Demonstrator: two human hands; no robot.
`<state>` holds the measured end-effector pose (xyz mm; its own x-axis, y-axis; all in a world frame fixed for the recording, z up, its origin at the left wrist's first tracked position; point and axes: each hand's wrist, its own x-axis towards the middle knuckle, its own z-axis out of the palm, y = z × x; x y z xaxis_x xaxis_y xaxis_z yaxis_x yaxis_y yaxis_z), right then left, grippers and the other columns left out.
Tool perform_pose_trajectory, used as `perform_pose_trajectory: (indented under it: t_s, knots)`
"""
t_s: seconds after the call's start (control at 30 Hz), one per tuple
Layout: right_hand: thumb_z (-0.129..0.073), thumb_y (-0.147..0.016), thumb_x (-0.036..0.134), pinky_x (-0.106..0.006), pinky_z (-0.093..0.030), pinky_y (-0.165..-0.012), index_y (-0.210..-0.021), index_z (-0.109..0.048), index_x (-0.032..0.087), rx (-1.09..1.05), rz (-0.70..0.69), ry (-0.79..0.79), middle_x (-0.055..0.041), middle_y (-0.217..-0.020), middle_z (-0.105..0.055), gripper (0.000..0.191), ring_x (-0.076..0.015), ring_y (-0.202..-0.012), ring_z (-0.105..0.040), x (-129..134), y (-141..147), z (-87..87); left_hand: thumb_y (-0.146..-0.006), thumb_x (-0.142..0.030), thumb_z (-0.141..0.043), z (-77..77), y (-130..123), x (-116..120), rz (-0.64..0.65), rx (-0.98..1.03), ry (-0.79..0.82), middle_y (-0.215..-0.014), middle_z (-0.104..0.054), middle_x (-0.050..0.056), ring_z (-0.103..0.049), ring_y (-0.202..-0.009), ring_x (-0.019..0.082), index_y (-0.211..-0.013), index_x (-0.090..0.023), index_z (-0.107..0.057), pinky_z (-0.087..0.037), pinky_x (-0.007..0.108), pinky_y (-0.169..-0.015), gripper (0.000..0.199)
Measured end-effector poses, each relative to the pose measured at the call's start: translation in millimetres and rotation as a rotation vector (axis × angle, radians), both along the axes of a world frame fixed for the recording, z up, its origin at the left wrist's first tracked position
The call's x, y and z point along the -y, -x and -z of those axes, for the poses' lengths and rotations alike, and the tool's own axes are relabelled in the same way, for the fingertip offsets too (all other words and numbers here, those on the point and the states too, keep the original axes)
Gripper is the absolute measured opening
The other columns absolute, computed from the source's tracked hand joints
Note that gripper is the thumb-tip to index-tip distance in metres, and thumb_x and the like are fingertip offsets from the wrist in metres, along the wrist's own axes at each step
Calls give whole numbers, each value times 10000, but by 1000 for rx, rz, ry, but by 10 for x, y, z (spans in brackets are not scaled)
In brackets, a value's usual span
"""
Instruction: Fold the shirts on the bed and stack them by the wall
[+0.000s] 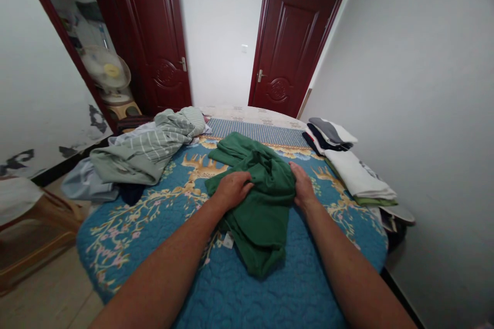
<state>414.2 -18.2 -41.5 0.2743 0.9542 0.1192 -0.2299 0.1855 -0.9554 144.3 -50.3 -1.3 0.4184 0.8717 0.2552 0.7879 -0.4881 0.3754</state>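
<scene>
A crumpled green garment lies in the middle of a table covered with a blue patterned cloth. A small white tag shows at its lower left edge. My left hand is on the left part of the garment, its fingers curled round a fold of the fabric. At the garment's right edge, my right hand grips the cloth, its fingers partly hidden behind it.
Loose striped and pale clothes are heaped at the table's left edge. Folded clothes lie in stacks at the right, near the wall. A wooden chair stands at the left, and a fan is farther back.
</scene>
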Motion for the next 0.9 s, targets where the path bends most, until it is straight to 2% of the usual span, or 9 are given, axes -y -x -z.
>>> perform_pose_trajectory:
  t_s: [0.1,0.17,0.33,0.43,0.57,0.67,0.73,0.8,0.9]
  knots:
    - [-810,-666,377,-383,-602,-823,-985,-753,260,9,-36,100,-12,-926,-780,344,-256,-919,-724,42,-73,-55,-1034,-354,-638,-16,-26,16,162,111,-55,-1033,-779,55,-692,-1054,238,-1029,-235,-737,-515,357,-969,155]
    - [-753,-629,362,-355,-577,-747,-838,-710,255,-7,-36,75,2,-825,-735,239,-231,-813,-688,97,-191,-115,-1026,-394,-654,-11,-31,10,137,131,-67,-1017,-763,63,-680,-1046,242,-995,-226,-741,-517,365,-967,191]
    - [-662,-617,425,-356,-503,-589,-664,-570,262,-31,-333,27,9,-623,-582,193,-197,-578,-548,290,-507,-273,-1046,-491,-597,68,36,-52,-303,21,-52,-1280,-716,144,-636,-1231,305,-1299,-208,-698,-505,435,-1051,393]
    - [-651,-705,493,-400,-552,-685,-743,-651,255,66,-186,-36,-19,-706,-662,241,-226,-659,-606,303,-525,-316,-965,-517,-696,82,69,-60,-421,-161,9,-1363,-683,185,-603,-1290,386,-1364,-202,-672,-505,513,-1039,509]
    - [-697,-822,590,-421,-578,-899,-915,-754,233,281,97,-80,-78,-988,-786,374,-267,-939,-688,159,-466,-323,-983,-517,-655,64,48,-44,-386,-273,47,-1321,-692,183,-598,-1295,412,-1272,-217,-718,-511,547,-1010,421]
    - [-725,-829,659,-419,-604,-884,-1225,-734,236,243,192,-44,-98,-1240,-786,579,-258,-956,-728,19,-470,-312,-1000,-480,-633,63,18,-34,-355,-304,31,-1317,-687,163,-586,-1316,384,-1205,-245,-735,-513,511,-1012,329]
    - [-700,-849,680,-427,-618,-890,-1381,-673,239,245,192,-9,-110,-1311,-771,692,-267,-987,-751,-55,-463,-296,-994,-478,-642,53,17,-35,-369,-294,24,-1369,-670,156,-581,-1329,367,-1236,-258,-721,-506,498,-1035,336]
    - [-719,-847,641,-433,-610,-952,-1390,-687,227,363,125,43,-120,-1303,-777,683,-290,-1082,-749,-94,-414,-273,-972,-539,-662,22,48,-47,-426,-276,46,-1404,-661,174,-585,-1332,377,-1307,-248,-690,-497,510,-1057,444]
    - [-805,-789,536,-427,-601,-963,-1344,-738,234,579,-139,122,-97,-1209,-807,635,-302,-1084,-751,-69,-244,-236,-917,-681,-676,-37,162,-98,-556,-276,116,-1401,-668,239,-607,-1320,432,-1386,-194,-647,-504,547,-1049,677]
